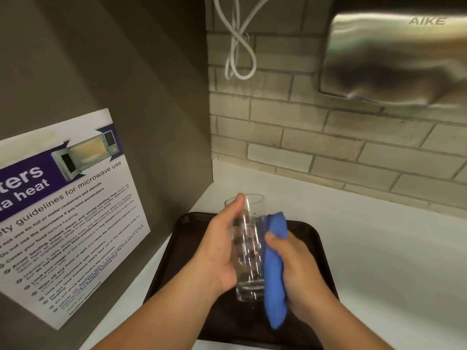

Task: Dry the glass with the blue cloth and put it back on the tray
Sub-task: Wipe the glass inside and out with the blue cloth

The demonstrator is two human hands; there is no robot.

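Above the dark tray (313, 238) on the white tabletop (379, 236), the left hand (217, 251) grips the tall clear glass (249, 248) while the right hand (300, 271) presses the blue cloth (275, 269) against its side, so drying looks underway and the return remains.

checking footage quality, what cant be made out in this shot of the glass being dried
- Glass, head view: its left wall is covered by the left hand; whether its base rests on the tray is unclear.
- Blue cloth: part is hidden inside the right hand.
- Poster: cut off by the left edge.
- Tray: front covered by the forearms.
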